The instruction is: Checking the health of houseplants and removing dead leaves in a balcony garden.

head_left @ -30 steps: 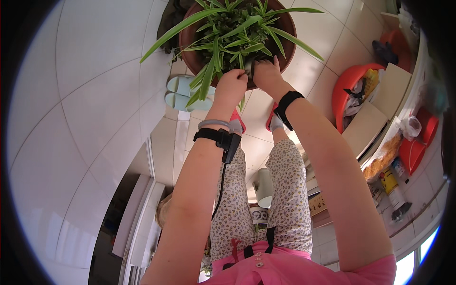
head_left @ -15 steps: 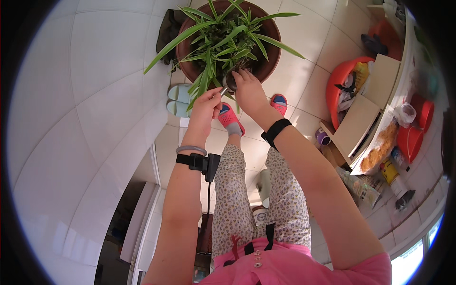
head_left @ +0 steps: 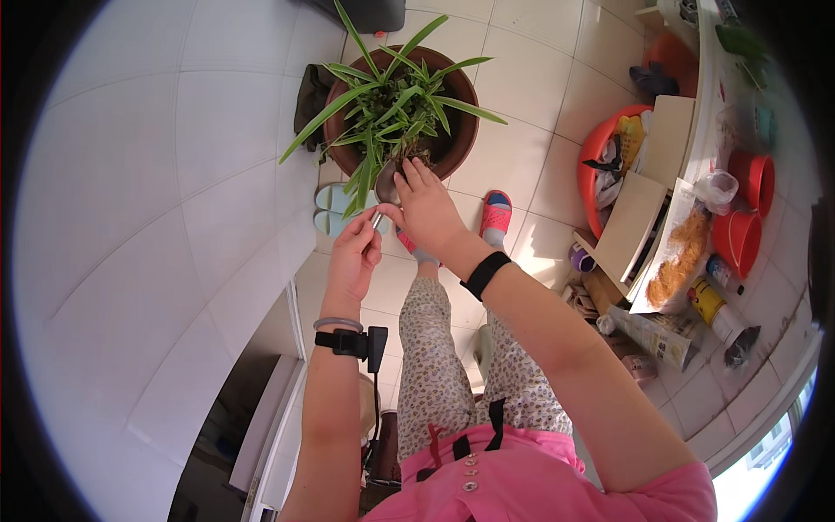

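Note:
A spider plant (head_left: pixel 400 104) with long green-and-cream leaves grows in a round brown pot (head_left: pixel 467 143). My left hand (head_left: pixel 352 258) is closed round the slim metal handle of a ladle or large spoon (head_left: pixel 388 184). Its dark rounded bowl lies at the pot's near rim, below the leaves. My right hand (head_left: pixel 426 209) is stretched over the near rim beside that bowl. Its fingers are extended and lie at the bowl's edge and the plant's base, with the thumb close to the handle. Whatever is inside the bowl cannot be made out.
Pale blue slippers (head_left: pixel 333 209) lie left of the pot by the white tiled wall (head_left: pixel 174 217). On the right stand an orange-red basin (head_left: pixel 594 165) full of bags and a low cabinet (head_left: pixel 639 217) with red containers (head_left: pixel 738 244) on top. My feet, in pink clogs (head_left: pixel 496 213), are below the pot.
My view has shifted, so the pot sits lower and smaller. My right hand's fingers have straightened from a curled pose at the bowl. The left hand still holds the handle.

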Demonstrator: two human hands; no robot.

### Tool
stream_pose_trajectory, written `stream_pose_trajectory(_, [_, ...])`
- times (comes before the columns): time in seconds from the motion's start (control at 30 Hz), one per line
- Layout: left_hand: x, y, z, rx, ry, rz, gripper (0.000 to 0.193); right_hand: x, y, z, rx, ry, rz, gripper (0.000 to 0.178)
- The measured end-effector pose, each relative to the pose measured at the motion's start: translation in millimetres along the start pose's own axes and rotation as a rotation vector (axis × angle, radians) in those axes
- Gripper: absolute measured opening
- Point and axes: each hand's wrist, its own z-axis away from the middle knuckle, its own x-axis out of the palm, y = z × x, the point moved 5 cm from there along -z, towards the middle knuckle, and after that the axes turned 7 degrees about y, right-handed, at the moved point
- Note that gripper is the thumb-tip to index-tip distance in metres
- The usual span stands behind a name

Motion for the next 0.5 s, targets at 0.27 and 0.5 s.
stream_pose_trajectory(0.27, [14, 33, 72, 0.013, -0.064, 0.065, 0.034, -80, -52, 12, -0.025, 0.037, 0.033, 0.062])
stream_pose_trajectory(0.5, [65, 49, 119, 0.021, -0.184, -0.059, 0.036, -155, -48, 44, 0.095, 0.184, -0.001, 0.064])
